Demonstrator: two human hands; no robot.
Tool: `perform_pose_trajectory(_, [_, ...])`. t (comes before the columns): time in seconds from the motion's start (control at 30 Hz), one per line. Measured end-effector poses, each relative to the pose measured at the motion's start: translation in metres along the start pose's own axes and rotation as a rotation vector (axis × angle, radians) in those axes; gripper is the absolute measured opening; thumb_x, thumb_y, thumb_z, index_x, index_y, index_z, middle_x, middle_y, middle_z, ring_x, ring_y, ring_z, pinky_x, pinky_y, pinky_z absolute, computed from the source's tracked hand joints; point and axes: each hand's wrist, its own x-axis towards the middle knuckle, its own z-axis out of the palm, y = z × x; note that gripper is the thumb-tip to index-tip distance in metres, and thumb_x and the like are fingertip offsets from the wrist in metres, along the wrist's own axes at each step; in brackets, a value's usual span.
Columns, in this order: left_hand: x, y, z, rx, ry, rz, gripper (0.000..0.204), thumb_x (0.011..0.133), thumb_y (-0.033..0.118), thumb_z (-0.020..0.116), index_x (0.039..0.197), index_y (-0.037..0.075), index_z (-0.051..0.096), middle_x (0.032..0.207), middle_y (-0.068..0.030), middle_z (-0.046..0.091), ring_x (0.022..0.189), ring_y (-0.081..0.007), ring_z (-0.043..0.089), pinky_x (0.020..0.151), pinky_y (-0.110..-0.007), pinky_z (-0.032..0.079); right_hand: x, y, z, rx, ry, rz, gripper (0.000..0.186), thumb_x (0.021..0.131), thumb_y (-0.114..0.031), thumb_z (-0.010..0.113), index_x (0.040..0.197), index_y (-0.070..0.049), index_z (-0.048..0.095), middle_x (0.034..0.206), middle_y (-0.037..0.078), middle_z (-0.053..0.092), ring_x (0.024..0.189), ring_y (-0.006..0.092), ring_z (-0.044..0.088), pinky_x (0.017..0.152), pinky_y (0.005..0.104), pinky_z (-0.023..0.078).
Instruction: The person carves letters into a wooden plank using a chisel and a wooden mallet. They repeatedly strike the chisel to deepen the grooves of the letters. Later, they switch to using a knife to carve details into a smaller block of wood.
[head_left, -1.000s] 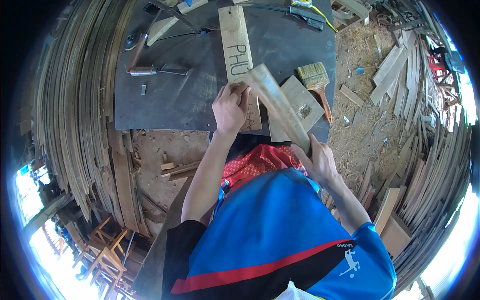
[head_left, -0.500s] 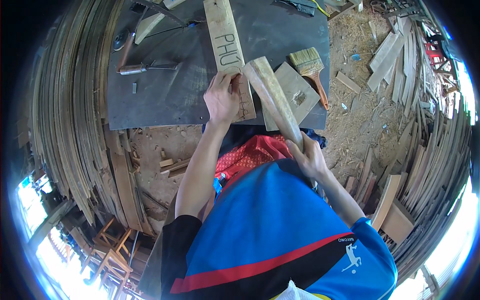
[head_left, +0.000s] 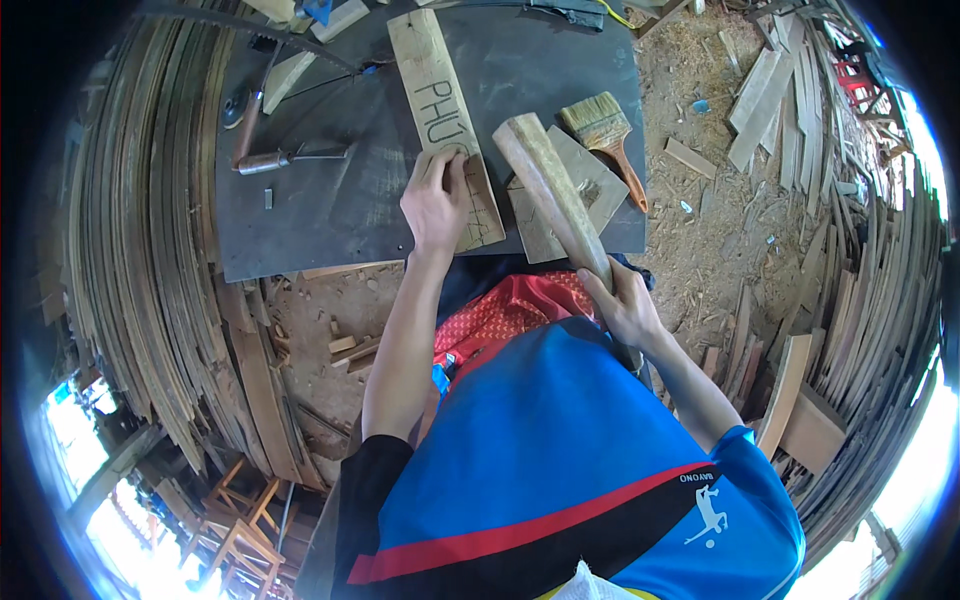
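The right hand (head_left: 632, 308) grasps a thick, pale wooden bar (head_left: 552, 187) slanting forward and leftward, its far end near the left hand (head_left: 436, 200). That hand, fingers bunched, rests on a long, pale, lettered wooden board (head_left: 432, 85) pointing away, leaning left; whether it pinches anything, I cannot tell. The bar partly covers a flat grey-brown wooden piece (head_left: 603, 190); beyond the right hand lies a wide, orange-handled bristle brush (head_left: 607, 138).

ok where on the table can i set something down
The dark table is bare between the wooden-handled tool and left hand, also between the lettered board's far half and paintbrush. Crowded: near right corner, with paintbrush, small board, wooden club.
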Motion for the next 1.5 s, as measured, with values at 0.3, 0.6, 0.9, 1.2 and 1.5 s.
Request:
perform_pose_trajectory(0.3, [-0.012,-0.004,0.001,-0.203,0.053,-0.095,0.009,0.095,0.004,0.074,0.103,0.000,0.076,0.093,-0.0081,0.071,0.068,-0.0147,0.059,0.059,-0.029,0.046,-0.004,0.017,0.010,-0.014,-0.014,-0.028,0.049,0.101,-0.045,0.065,0.116,0.002,0.068,0.082,0.025,0.070,0.077,0.0353,0.071,0.072,0.0464,0.052])
perform_pose_trajectory(0.6, [-0.006,-0.007,0.001,-0.092,0.061,-0.090,0.011,0.094,0.011,0.077,0.102,0.002,0.076,0.081,-0.0067,0.072,0.060,-0.0108,0.050,0.056,-0.030,0.041,0.001,0.018,0.010,-0.028,0.003,-0.050,0.046,0.102,-0.041,0.064,0.112,0.003,0.067,0.072,0.012,0.068,0.067,0.0199,0.065,0.065,0.0395,0.050])
perform_pose_trajectory(0.9, [0.004,-0.027,-0.022,-0.547,0.165,-0.424,0.015,0.104,0.013,0.069,0.110,-0.001,0.069,0.092,-0.0030,0.074,0.067,-0.0040,0.055,0.059,-0.023,0.044,0.005,0.019,0.006,0.005,0.001,-0.018,0.046,0.101,-0.042,0.066,0.108,0.004,0.066,0.075,0.024,0.067,0.069,0.0329,0.068,0.068,0.0466,0.050])
perform_pose_trajectory(1.2, [-0.006,-0.052,-0.061,-0.459,0.080,-0.561,0.018,0.103,0.011,0.069,0.115,-0.002,0.068,0.094,-0.0047,0.075,0.072,-0.0047,0.058,0.065,-0.022,0.046,0.021,0.007,-0.015,-0.178,0.061,-0.061,0.049,0.099,-0.041,0.068,0.116,0.005,0.066,0.084,0.030,0.069,0.083,0.0430,0.072,0.075,0.0499,0.053])
perform_pose_trajectory(1.5, [-0.028,-0.029,-0.068,-0.302,-0.012,-0.525,0.027,0.102,0.006,0.067,0.129,0.003,0.065,0.094,-0.0039,0.072,0.076,-0.0060,0.061,0.068,-0.023,0.047,0.065,-0.052,-0.053,-0.376,0.195,-0.127,0.052,0.098,-0.048,0.068,0.116,0.001,0.068,0.070,0.021,0.067,0.067,0.0330,0.071,0.065,0.0463,0.052])
